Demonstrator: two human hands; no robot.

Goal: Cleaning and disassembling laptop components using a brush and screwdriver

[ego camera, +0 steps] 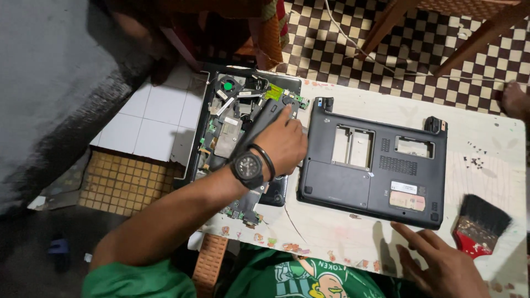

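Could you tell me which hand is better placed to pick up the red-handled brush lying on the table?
The right hand, probably. It rests open on the table near the brush, just below the detached laptop bottom cover. The left hand is further away, pressing on a dark part over the opened laptop chassis.

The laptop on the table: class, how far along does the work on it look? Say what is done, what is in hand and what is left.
Done: the bottom cover is off and lies on the table beside the opened laptop, whose circuit board and fan are bare.
In hand: the left hand grips a dark part on the board; the right hand rests on the table near the cover.
Left: the brush lies unused, and the cover is not refitted.
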